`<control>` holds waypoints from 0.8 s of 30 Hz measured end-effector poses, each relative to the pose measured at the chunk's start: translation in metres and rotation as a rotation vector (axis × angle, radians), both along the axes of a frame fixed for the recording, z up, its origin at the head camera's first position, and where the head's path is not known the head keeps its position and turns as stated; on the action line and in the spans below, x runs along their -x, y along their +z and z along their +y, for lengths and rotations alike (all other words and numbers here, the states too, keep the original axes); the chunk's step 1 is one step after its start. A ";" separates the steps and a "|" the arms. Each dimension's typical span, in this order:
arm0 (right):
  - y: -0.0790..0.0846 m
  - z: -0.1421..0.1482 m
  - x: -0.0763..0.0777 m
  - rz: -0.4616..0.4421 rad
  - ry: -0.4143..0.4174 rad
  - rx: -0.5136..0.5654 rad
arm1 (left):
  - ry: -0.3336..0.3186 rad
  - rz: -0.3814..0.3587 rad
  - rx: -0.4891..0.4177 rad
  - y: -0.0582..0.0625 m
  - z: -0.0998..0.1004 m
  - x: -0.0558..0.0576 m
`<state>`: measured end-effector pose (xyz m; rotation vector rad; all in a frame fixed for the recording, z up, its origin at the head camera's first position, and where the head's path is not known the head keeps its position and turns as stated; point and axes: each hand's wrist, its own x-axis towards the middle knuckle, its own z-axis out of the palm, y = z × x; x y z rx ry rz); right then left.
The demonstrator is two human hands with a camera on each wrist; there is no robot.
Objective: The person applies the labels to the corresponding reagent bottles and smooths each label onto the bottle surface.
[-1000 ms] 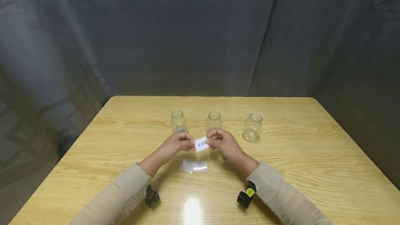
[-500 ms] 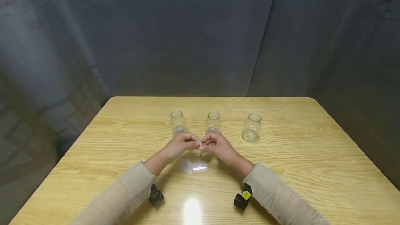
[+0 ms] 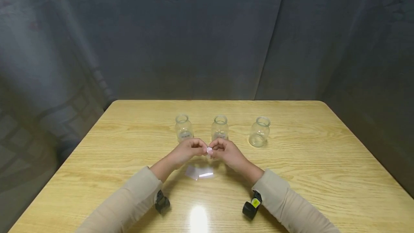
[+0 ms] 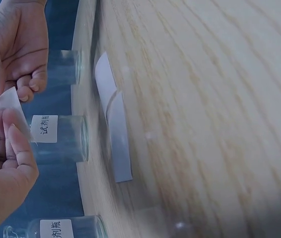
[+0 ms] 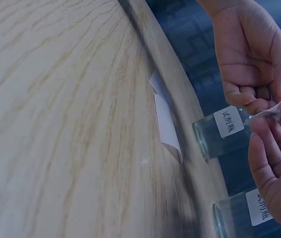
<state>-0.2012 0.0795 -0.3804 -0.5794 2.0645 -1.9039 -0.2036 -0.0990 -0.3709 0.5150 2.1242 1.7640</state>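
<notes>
Above the table, my left hand and right hand meet fingertip to fingertip and pinch a small white label. Bent and mostly covered by fingers in the head view, the label shows as a creased strip in the right wrist view. Just beyond the hands stand three clear glass jars. The left jar and middle jar each carry a white label with dark writing. No label shows on the right jar.
Two pieces of white paper lie on the wooden table, nearer my body than the hands. In the left wrist view these paper pieces curl up slightly. A dark curtain hangs behind the table's far edge.
One second ago the label was stretched flat between the hands, its writing facing up. Since then the hands have come together and the label has bent between their fingertips.
</notes>
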 end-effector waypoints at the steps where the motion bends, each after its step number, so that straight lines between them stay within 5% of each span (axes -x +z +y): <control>1: 0.000 0.000 0.000 0.002 -0.003 0.005 | 0.008 -0.005 0.003 0.000 0.000 0.000; 14: 0.002 0.003 0.000 0.010 -0.038 -0.029 | 0.121 -0.046 -0.022 -0.004 0.002 -0.002; 24: 0.006 0.017 0.003 0.017 0.064 -0.095 | 0.136 -0.109 -0.030 -0.002 0.004 -0.001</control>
